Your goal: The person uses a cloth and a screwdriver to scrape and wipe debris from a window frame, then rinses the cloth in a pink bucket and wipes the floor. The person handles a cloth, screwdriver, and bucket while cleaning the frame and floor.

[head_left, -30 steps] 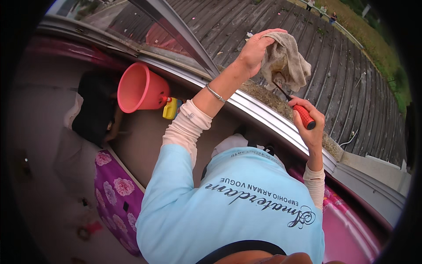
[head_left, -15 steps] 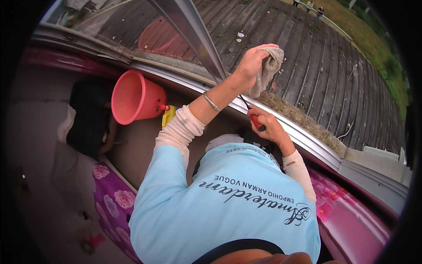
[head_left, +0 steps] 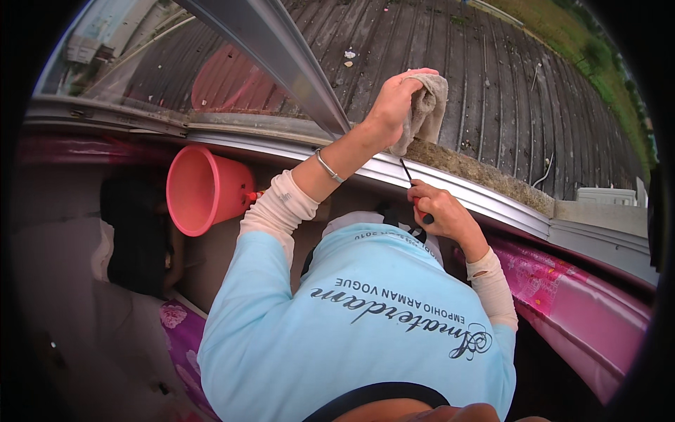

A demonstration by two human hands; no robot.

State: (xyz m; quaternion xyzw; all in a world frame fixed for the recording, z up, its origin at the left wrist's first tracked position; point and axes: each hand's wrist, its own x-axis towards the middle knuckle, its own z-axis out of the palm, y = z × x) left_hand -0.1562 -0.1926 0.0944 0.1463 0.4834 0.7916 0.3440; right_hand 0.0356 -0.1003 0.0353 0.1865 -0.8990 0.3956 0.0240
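Outside the window track, a grey cloth is grasped by the left hand, its end left hanging. Inside it, a red-handled tool is gripped by the right hand, its slim shaft aimed at the track, presumably for narrow reach.

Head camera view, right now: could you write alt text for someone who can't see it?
A person's left hand holds a grey-beige cloth at an open window, while the right hand grips a red-handled tool, its thin dark shaft over the silver track. A pink bucket is at left.
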